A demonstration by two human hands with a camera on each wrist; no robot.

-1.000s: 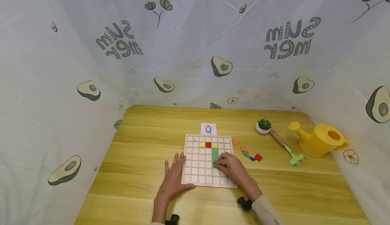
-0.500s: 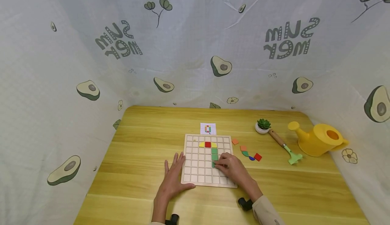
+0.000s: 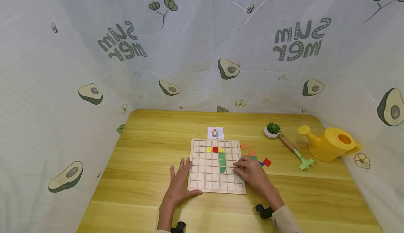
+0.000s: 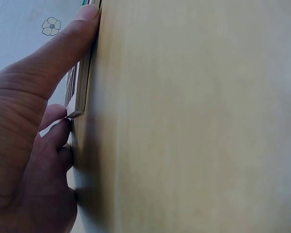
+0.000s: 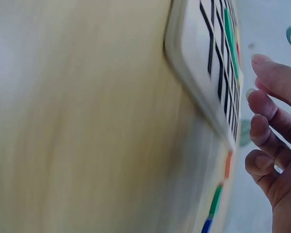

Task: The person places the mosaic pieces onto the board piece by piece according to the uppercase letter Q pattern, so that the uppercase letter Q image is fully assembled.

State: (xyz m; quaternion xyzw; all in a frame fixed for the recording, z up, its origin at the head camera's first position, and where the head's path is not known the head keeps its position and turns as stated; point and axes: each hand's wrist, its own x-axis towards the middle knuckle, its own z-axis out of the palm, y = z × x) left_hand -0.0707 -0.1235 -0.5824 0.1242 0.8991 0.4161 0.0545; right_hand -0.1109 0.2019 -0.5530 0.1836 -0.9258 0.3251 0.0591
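A wooden grid board point(image 3: 202, 179) lies on the table. My left hand point(image 3: 179, 188) rests at its lower left corner, fingers along the left side and thumb against the near edge. Set in the grid are two yellow pieces point(image 3: 209, 150), a red square point(image 3: 215, 149) between them, two green squares point(image 3: 222, 159) and a green rounded piece point(image 3: 222, 170) below those. Just above the board's right side hovers my right hand point(image 3: 252, 172), fingers loosely bent, thumb and fingertips apart, holding nothing. In the right wrist view, a gap shows between this hand point(image 5: 281, 126) and the board point(image 5: 199, 58).
Right of the board lie orange squares point(image 3: 251, 153), a green piece point(image 3: 254, 158), a blue piece point(image 3: 261, 163) and a red square point(image 3: 267, 162). A pattern card point(image 3: 215, 133) sits behind it. Farther right are a potted succulent point(image 3: 273, 130), a hand rake point(image 3: 294, 150) and a yellow watering can point(image 3: 331, 144).
My right hand has let go of the green rounded piece and moved right, away from it. The piece now shows fully in its cell. My left hand has stayed in place.
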